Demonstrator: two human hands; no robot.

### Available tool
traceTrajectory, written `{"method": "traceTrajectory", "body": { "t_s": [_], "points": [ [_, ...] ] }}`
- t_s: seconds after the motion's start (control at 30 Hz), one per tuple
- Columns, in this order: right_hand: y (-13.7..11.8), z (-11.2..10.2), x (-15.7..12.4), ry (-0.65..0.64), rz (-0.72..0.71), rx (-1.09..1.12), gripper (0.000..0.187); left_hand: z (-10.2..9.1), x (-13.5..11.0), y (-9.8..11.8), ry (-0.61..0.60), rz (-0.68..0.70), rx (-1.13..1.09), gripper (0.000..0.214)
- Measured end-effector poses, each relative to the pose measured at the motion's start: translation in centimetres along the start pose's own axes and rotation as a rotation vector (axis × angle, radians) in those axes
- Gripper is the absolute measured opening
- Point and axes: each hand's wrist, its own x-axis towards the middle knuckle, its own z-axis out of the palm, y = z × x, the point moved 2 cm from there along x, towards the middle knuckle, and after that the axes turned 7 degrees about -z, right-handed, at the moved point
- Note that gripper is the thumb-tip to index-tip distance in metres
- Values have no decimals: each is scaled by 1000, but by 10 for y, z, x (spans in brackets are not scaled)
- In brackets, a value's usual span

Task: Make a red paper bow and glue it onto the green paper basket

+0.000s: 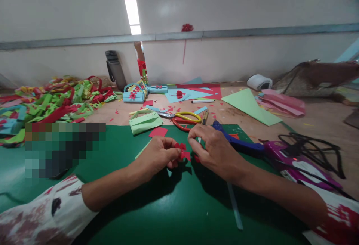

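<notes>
Over a green mat, my left hand is closed in a pinch on a small red paper piece. My right hand meets it from the right, its fingers pinched on the same red paper. A light blue paper strip lies on the mat under my right forearm. Scissors with yellow and red handles lie just beyond my hands, beside a folded green paper and a red paper square.
A purple and blue glue gun with a black cord lies at the right. A heap of green, red and yellow paper strips fills the left. Small blue paper baskets, a dark bottle, coloured sheets and a tape roll stand farther back.
</notes>
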Motion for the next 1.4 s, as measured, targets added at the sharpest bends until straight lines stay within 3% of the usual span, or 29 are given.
{"method": "traceTrajectory", "body": {
  "t_s": [0.1,0.23,0.37,0.53,0.73,1.0,1.1,1.17,1.2,1.4],
  "points": [
    [4,-4,2,-8,106,27,20,-3,-2,1,-2,-1,-21,12],
    [7,-5,4,24,108,80,30,-11,-3,5,18,13,-5,14],
    [11,-4,5,105,87,262,18,-19,-3,9,35,32,34,19],
    [13,-2,6,85,166,391,10,-22,-2,9,19,47,82,24],
    [14,0,5,66,264,613,26,-19,-3,6,-11,58,100,25],
    [15,7,6,91,343,721,15,-17,0,3,-7,78,114,26],
    [20,8,7,150,353,714,16,-18,3,1,10,131,150,22],
    [23,8,8,168,361,738,7,-18,4,2,32,179,162,23],
    [23,9,8,160,366,758,1,-18,4,3,47,196,174,24],
    [19,11,7,22,400,852,13,-23,5,10,142,191,218,28]
  ]
}}
